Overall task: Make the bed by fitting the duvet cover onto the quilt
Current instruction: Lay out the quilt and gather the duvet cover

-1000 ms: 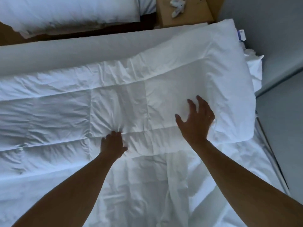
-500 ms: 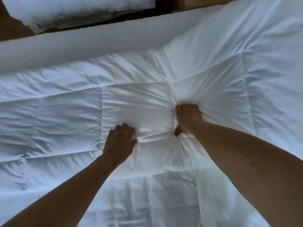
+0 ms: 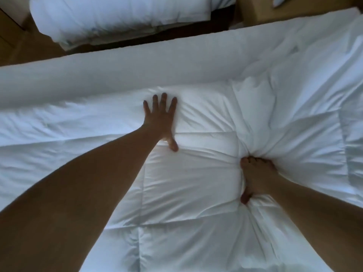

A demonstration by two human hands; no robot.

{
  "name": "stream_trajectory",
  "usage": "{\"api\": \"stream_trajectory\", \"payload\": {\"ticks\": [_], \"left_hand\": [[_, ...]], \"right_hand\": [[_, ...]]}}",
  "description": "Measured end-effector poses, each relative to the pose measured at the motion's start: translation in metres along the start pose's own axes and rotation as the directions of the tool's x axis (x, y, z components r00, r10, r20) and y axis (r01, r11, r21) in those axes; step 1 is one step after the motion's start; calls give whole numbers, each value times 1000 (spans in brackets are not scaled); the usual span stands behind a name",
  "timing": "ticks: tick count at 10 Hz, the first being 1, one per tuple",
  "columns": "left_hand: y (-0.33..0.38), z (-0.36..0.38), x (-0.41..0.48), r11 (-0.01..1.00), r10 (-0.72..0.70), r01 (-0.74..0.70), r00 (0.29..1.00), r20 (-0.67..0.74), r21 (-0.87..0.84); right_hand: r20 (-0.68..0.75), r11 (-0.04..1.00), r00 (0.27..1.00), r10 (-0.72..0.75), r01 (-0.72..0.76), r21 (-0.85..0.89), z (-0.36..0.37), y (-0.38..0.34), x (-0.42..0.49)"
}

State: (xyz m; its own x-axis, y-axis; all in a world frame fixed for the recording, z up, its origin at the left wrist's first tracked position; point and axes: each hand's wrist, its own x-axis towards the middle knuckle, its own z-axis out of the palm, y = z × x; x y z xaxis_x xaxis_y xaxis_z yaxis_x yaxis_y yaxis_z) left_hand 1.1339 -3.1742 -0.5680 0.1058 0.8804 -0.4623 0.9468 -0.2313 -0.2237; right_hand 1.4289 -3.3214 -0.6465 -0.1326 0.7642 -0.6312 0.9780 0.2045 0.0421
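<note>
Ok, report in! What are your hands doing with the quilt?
Left hand flat, fingers spread, pressing the quilt. Right hand gripping a bunched fold. Nothing in the way.

Flat bare mattress strip (image 3: 117, 67) runs along far side of quilt (image 3: 186, 183), open for a reach. Bunched quilt folds (image 3: 275, 107) rise at right; second bed (image 3: 121, 18) w/ narrow floor gap beyond.

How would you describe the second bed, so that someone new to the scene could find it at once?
Start at the quilt that fills most of the view, where the left hand lies flat. Look past its far edge, across the dark floor gap. The second bed lies there at top left, apart from the quilt and touched by neither hand.
</note>
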Motion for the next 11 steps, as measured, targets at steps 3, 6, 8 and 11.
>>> {"api": "stream_trajectory", "payload": {"ticks": [3, 6, 8, 11], "left_hand": [[-25, -1, 41, 995, -90, 86, 992, -90, -46], [14, 91, -117, 997, -77, 74, 972, -223, -23], [20, 120, -286, 999, -19, 19, 1000, 10, -29], [0, 181, -478, 975, 92, -26, 952, 292, -221]], "right_hand": [[2, 998, 999, -40, 40, 47, 8, 6, 18], [-91, 996, 993, 80, -82, -21, -8, -11, -19], [-575, 971, 811, 109, 37, 236, -9, -81, -157], [-705, 867, 530, -471, 425, -260, -98, -209, -291]]}}
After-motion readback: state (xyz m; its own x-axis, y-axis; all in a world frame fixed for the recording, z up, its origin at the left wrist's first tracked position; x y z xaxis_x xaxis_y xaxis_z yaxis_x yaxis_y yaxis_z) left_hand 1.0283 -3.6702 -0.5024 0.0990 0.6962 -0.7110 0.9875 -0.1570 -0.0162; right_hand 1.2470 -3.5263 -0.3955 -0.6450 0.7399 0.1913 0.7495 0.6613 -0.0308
